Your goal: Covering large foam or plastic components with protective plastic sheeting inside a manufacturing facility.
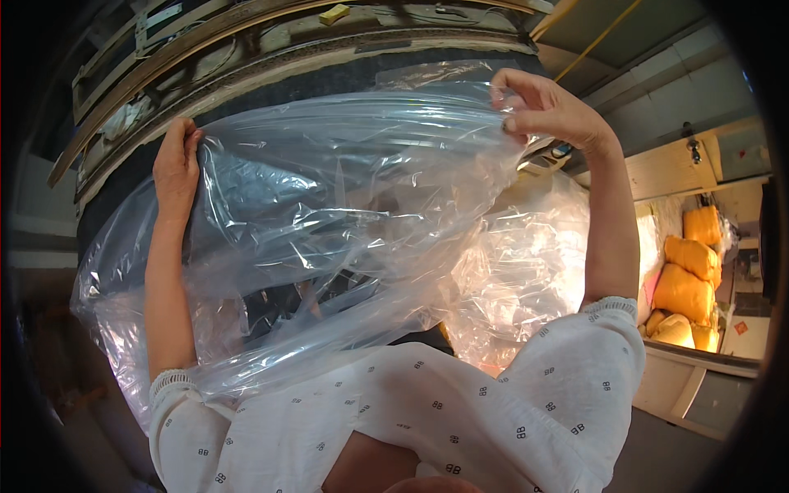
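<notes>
A large sheet of clear plastic film (329,197) is stretched between my raised arms, creased and shiny. At its far left corner my left hand (176,164) is closed, pinching the edge. My right hand (552,113) is raised at the far right, its curled fingers and thumb on the gathered edge of the film; part of the grip is blurred by the plastic. Lower folds of the sheet hang toward my chest and over the left side. The dark work surface (288,86) shows beneath and beyond the film.
More crumpled clear film (526,271) is heaped at the right, brightly lit. Wooden rails (222,41) run along the far side, with a small yellow block (334,14) on them. Orange bundles (689,279) are stacked farther right, behind a frame. A yellow cord (604,37) hangs at the upper right.
</notes>
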A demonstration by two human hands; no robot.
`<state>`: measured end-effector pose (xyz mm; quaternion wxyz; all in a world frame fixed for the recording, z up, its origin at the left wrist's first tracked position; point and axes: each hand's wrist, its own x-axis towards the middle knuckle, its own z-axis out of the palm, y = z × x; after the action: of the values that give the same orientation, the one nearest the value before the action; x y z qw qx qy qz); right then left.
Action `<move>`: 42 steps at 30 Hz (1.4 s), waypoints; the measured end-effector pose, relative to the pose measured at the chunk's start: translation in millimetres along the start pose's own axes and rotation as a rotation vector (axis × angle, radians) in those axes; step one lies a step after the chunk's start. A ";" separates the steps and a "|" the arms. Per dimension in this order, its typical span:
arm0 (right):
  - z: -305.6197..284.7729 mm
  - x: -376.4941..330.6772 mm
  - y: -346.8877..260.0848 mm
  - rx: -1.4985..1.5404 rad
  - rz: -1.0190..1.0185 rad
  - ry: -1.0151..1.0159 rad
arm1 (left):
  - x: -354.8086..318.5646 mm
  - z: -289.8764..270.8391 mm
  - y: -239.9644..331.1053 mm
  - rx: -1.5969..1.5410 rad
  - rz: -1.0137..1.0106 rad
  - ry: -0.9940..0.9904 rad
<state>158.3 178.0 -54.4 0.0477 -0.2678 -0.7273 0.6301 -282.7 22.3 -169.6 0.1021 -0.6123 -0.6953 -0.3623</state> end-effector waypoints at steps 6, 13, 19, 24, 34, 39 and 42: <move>-45.9 -37.1 4.3 -1.447 0.087 0.986 | -2.6 -1.1 1.1 -0.026 0.005 -0.065; -149.3 -61.9 53.2 0.197 -0.442 1.201 | 5.2 1.0 14.2 -0.057 0.012 -0.162; -98.9 -16.3 153.1 -0.884 0.061 1.325 | -10.3 -19.8 -19.8 -0.284 -0.122 -0.195; -98.7 -12.6 140.4 -0.925 -0.045 1.274 | -17.7 -26.6 -30.2 -0.410 -0.256 -0.254; -28.1 49.4 142.2 -1.221 -0.089 0.970 | -29.6 -61.4 -23.0 -0.202 -0.140 -0.002; -10.2 49.6 123.5 -1.162 -0.223 0.814 | -74.3 -126.9 -32.4 -0.169 -0.161 0.078; -12.9 60.1 122.2 -1.280 -0.291 0.880 | -95.3 -144.4 4.9 0.352 0.128 0.147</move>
<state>152.6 224.2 -183.0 0.2495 -0.3701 -0.8906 -0.0874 -299.8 -142.6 -120.1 0.2807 -0.5999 -0.6983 -0.2715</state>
